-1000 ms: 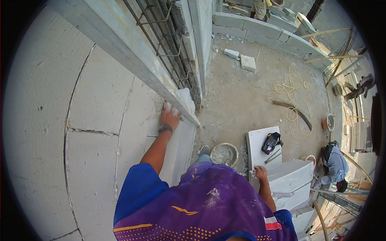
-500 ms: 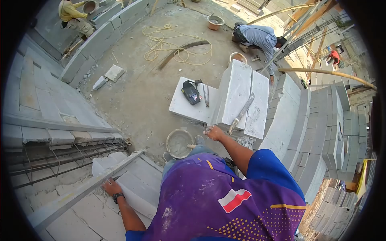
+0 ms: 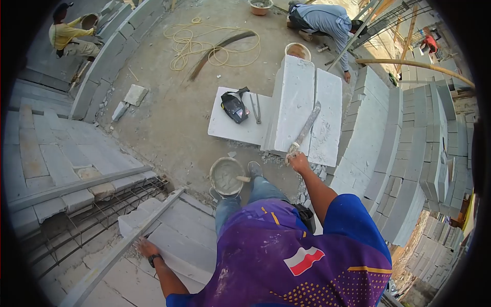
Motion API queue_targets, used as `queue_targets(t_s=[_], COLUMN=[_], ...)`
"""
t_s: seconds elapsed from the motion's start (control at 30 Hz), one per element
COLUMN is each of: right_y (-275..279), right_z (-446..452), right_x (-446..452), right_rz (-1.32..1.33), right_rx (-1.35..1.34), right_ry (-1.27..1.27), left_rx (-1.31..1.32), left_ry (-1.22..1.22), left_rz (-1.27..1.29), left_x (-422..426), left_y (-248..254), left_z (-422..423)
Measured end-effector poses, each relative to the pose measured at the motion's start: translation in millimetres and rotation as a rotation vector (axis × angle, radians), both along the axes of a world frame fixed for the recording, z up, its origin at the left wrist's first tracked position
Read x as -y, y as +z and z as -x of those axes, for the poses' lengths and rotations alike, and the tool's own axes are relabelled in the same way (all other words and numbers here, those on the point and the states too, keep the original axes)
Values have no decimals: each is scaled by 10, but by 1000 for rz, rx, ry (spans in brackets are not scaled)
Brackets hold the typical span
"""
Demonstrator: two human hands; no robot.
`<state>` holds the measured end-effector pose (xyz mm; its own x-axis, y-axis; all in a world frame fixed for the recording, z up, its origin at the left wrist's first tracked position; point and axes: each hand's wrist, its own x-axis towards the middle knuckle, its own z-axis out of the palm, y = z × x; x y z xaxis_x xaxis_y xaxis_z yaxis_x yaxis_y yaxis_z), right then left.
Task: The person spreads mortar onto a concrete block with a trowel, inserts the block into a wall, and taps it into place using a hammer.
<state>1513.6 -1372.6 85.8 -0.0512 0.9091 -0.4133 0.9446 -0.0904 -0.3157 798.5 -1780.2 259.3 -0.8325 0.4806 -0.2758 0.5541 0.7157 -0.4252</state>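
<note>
My right hand [image 3: 299, 162] is closed at the handle end of a machete [image 3: 307, 128], whose dusty blade lies along the top of white lightweight blocks [image 3: 292, 97]. My left hand [image 3: 148, 248], with a dark wristband, rests on pale blocks beside a long straight bar [image 3: 115, 256]; its fingers look spread and hold nothing I can make out. Between my feet stands a round bucket [image 3: 227, 176] of wet grey mortar with a handle sticking out. A dark pouch [image 3: 235, 107] and pincers [image 3: 256, 108] lie on a flat block [image 3: 217, 123].
A yellow hose [image 3: 179, 48] lies coiled on the concrete floor. A person in a light blue shirt [image 3: 327, 23] bends down at the back right; another in yellow [image 3: 66, 33] stands behind a low block wall [image 3: 105, 64]. Steel rebar [image 3: 76, 222] is exposed at left.
My right hand has moved right and slightly down in reach to the machete handle and closed on it. The left hand stays by the bar. The whole view has shifted slightly.
</note>
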Motion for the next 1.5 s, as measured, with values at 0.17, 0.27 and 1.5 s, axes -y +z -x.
queue_targets(t_s=[0.17,0.27,1.5], right_y=[466,114,-85], right_z=[-14,-197,-2059], right_x=[-181,-249,3806], right_rz=[52,-55,342], right_rx=[0,80,129], right_ry=[175,532,-411], left_rx=[2,-17,975], left_ry=[265,212,-486], left_rz=[-435,-550,-141], left_x=[-195,-305,-1612], left_y=[196,180,-1034], left_z=[-705,-1178,-3310])
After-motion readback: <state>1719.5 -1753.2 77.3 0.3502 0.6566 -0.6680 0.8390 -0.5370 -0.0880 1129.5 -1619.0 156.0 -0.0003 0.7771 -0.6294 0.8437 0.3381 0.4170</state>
